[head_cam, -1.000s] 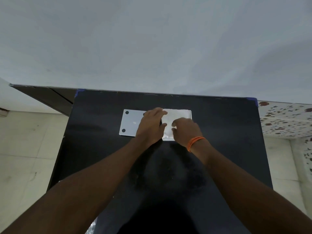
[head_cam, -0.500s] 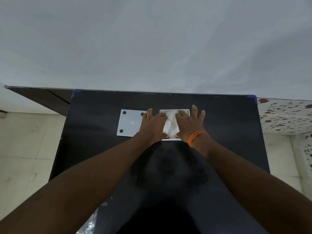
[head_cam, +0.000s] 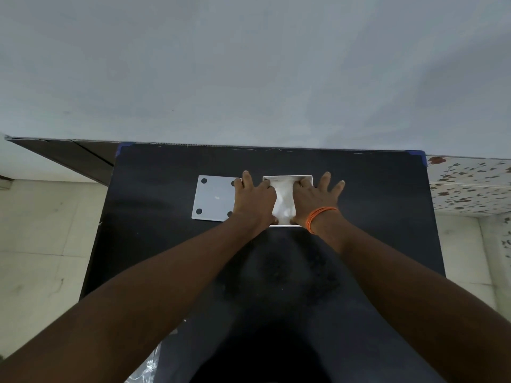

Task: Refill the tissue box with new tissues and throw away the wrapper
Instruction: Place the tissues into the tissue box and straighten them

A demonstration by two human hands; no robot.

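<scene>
A black table (head_cam: 171, 244) fills the scene, its far edge against a pale wall. On its far half stands an open white tissue box (head_cam: 287, 178) with white tissues (head_cam: 284, 200) inside; just left lies a flat white lid (head_cam: 214, 197) with dark dots. The left hand (head_cam: 254, 200) and right hand (head_cam: 313, 199) lie flat on the tissues, fingers spread, apparently gripping nothing. Crinkled clear wrapper (head_cam: 150, 366) shows at the table's near left edge

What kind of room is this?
Probably a plain room in a home or workshop: a black table against a bare pale wall, a tiled floor, and flower-patterned tiles at the right.
</scene>
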